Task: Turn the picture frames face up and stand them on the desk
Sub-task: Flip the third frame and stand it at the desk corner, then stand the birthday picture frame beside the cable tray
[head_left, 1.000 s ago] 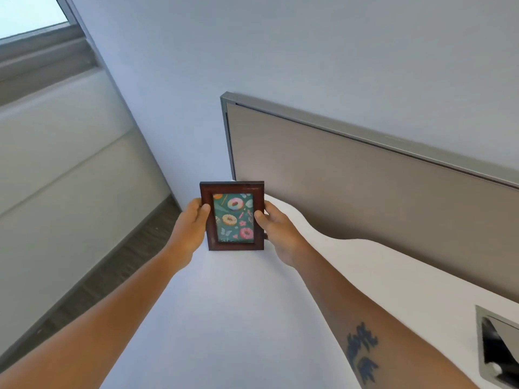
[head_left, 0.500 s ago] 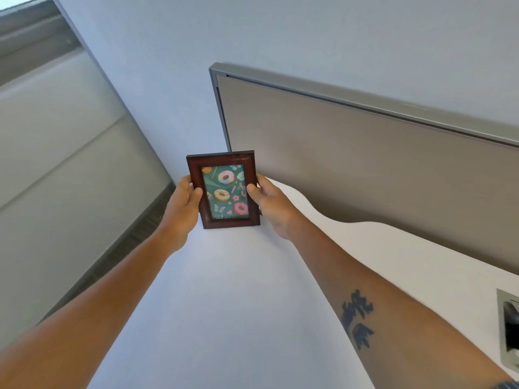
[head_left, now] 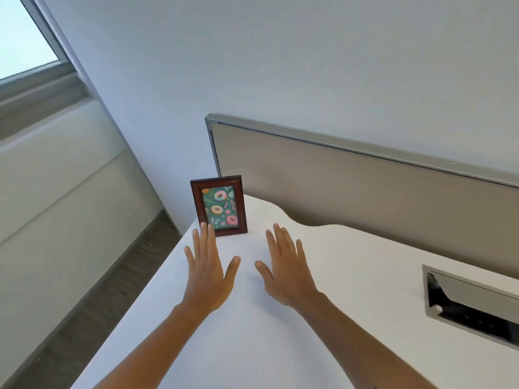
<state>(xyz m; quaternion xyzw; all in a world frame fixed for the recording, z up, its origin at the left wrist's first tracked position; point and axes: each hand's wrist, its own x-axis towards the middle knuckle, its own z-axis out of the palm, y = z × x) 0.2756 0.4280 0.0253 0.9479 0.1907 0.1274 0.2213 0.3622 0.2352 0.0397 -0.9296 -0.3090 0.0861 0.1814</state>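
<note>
the fingers [head_left: 209,240] of the left hand [head_left: 209,273] are spread flat and hold nothing, and the fingers [head_left: 280,242] of the right hand [head_left: 286,272] are spread in the same way, also empty. both palms face down over the white desk [head_left: 280,346]. the picture frame [head_left: 219,205] stands upright near the far left corner of the desk, just in front of the grey partition panel [head_left: 365,192]. its dark red-brown wooden border surrounds a green print with donuts, and the print faces the person. the tips of the left fingers overlap the lower left corner of the frame in the view; i cannot tell if they touch it. the right fingers are apart from the frame, to its right. a cable opening [head_left: 471,304] with a metal rim sits in the desk at the right.
</note>
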